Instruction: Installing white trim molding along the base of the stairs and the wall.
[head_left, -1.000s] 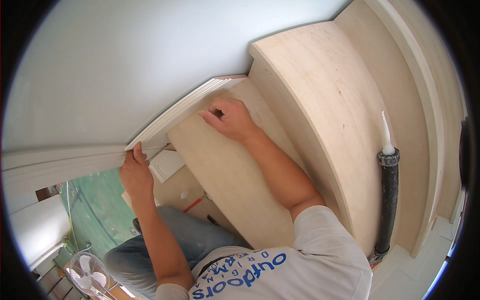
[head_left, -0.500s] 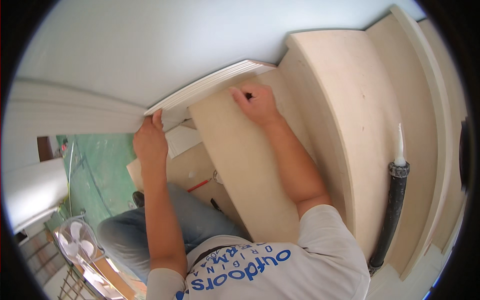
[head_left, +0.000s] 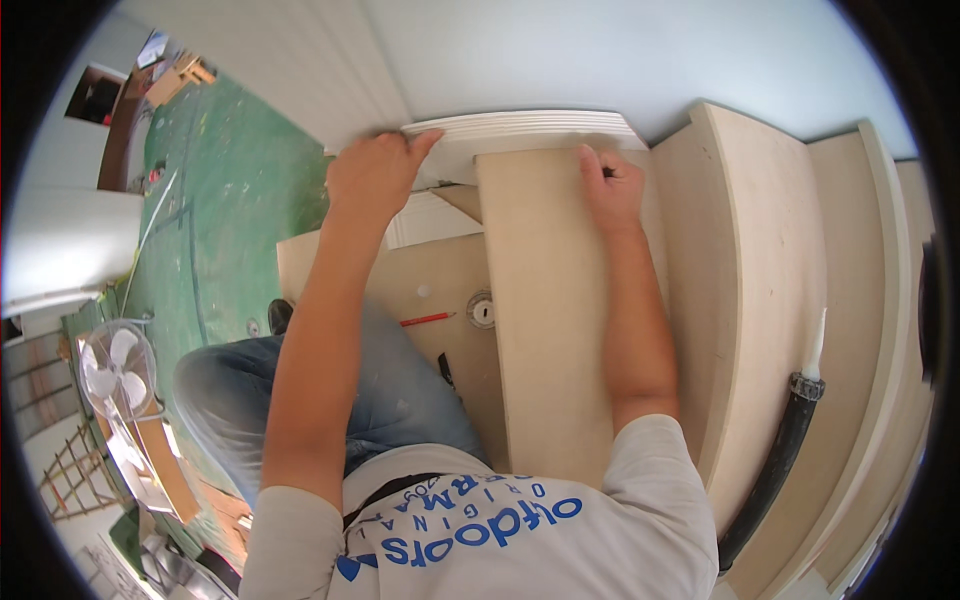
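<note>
A white skirting board with a ribbed top edge runs along the foot of the wall, just behind a pale wooden stair tread. My left hand grips the board's left end, thumb laid along the top and the other fingers partly hidden. Close to the board's right part, my right hand is curled into a fist over the tread's far edge. Only a dark gap shows inside that fist, and I cannot tell if its knuckles touch the board.
Wooden steps rise to the right, with a black sealant gun with a white nozzle lying on one. A red pencil and a roll of tape lie on the lower step. Left are green flooring and a fan.
The view has turned, so the board now appears nearly level and further right. My right fist is nearer the board's face. My left hand stays at its left end.
</note>
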